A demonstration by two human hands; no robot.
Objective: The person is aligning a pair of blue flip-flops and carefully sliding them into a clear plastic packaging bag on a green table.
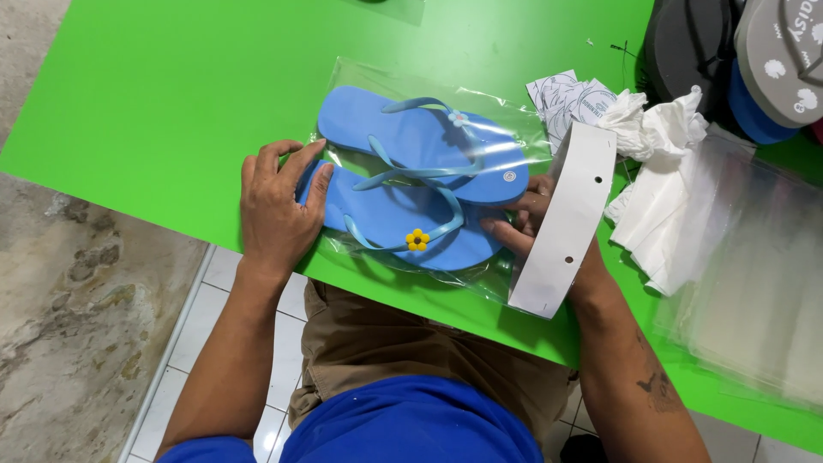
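A pair of blue flip-flops point(429, 171) lies inside a clear plastic bag point(360, 81) on the green table point(154, 94). One sandal bears a small yellow flower point(417, 240), the other a pale blue one point(458, 118). My left hand point(279, 206) presses flat on the closed left end of the bag, fingers spread over the sandal heels. My right hand point(527, 225) is at the bag's open right end, fingers touching the sandals. A folded white cardboard header point(570, 219) stands over that hand and hides most of it.
Crumpled white tissue paper point(656, 129) and printed paper tags point(566, 94) lie to the right. A stack of clear bags point(754, 274) covers the right side. Dark, grey and blue sandals point(729, 60) are piled at the top right corner. The table's front edge runs just below the bag.
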